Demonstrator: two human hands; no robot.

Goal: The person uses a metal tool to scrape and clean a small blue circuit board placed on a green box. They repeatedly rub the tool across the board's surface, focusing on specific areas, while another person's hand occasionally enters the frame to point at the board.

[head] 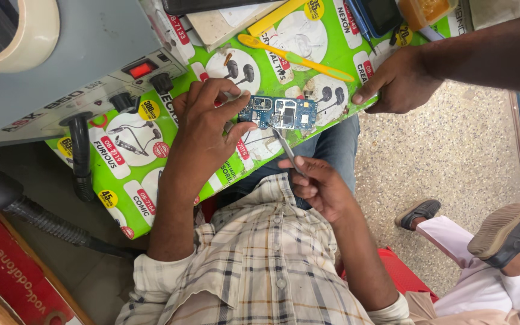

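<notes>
My left hand grips the left end of a small blue circuit board and holds it against the green printed mat. My right hand holds thin metal tweezers, whose tips touch the board's lower edge. Below, my checked shirt fills the middle of the view.
A grey rework station with a red switch, knobs and a black hose stands at left. Another person's hand rests on the mat's right edge. A yellow tool, tape roll and phone lie at the top. Someone's feet are at right.
</notes>
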